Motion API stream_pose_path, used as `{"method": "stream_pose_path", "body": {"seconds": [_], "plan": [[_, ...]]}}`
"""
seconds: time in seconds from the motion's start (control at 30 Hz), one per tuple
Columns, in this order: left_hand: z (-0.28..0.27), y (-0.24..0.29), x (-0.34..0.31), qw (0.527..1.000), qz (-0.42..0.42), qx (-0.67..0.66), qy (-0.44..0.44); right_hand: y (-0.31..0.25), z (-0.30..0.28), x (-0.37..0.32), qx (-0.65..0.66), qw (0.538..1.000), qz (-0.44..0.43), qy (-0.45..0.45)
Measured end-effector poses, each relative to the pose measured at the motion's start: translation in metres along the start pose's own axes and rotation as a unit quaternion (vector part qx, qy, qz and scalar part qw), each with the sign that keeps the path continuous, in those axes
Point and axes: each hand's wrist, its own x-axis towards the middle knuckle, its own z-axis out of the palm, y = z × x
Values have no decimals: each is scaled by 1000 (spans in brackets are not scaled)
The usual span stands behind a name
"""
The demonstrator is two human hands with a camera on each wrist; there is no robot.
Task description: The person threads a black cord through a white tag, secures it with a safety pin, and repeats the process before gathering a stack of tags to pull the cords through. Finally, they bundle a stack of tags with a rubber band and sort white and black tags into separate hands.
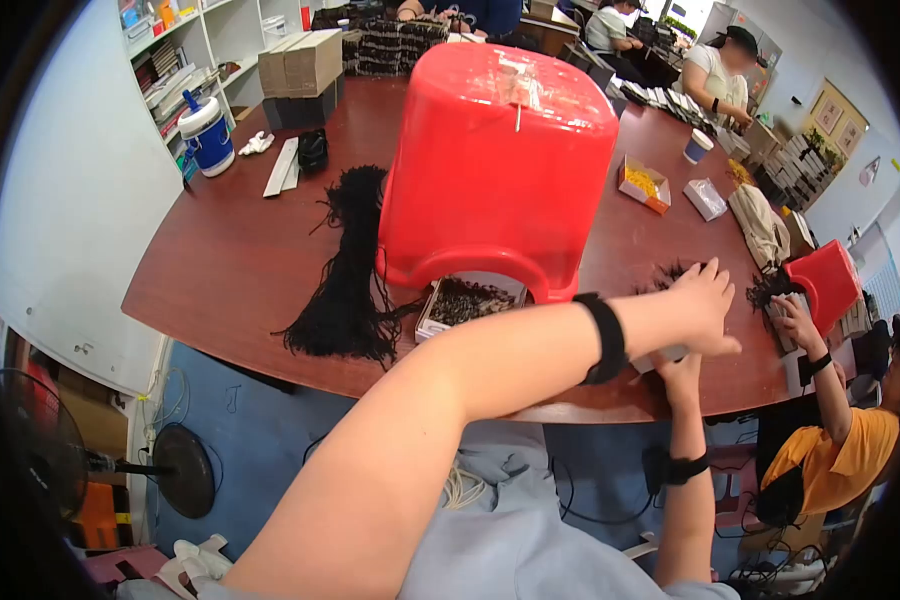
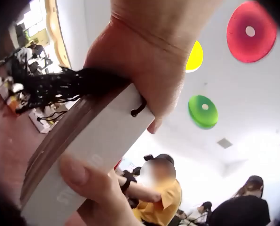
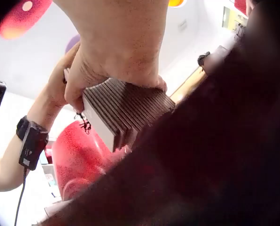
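Observation:
A thick stack of white hang tags with black strings at one end is between the hands. My right hand grips the stack, its thumb flat on the front tag in the left wrist view. From the right wrist view, many tag edges show side by side below that hand. My left hand lies over the string end, fingers straight and spread in the head view, with the strings running out from under its palm. Its fingertips are hidden in the left wrist view.
A large upturned red stool stands over a box of small dark pieces. A bundle of black strings lies left. Beyond are a box of yellow pieces and a paper cup. A person in orange works at right.

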Motion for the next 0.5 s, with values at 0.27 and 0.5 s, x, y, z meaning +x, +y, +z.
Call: {"method": "stream_pose_path", "body": {"seconds": [0.27,0.5], "plan": [[-8,3,-13,999,-9,-25,19,7,-4,-6,11,992,86,-87],[-31,-33,-26,975,-116,-180,58,-37,-42,48,-25,973,-69,-219]]}}
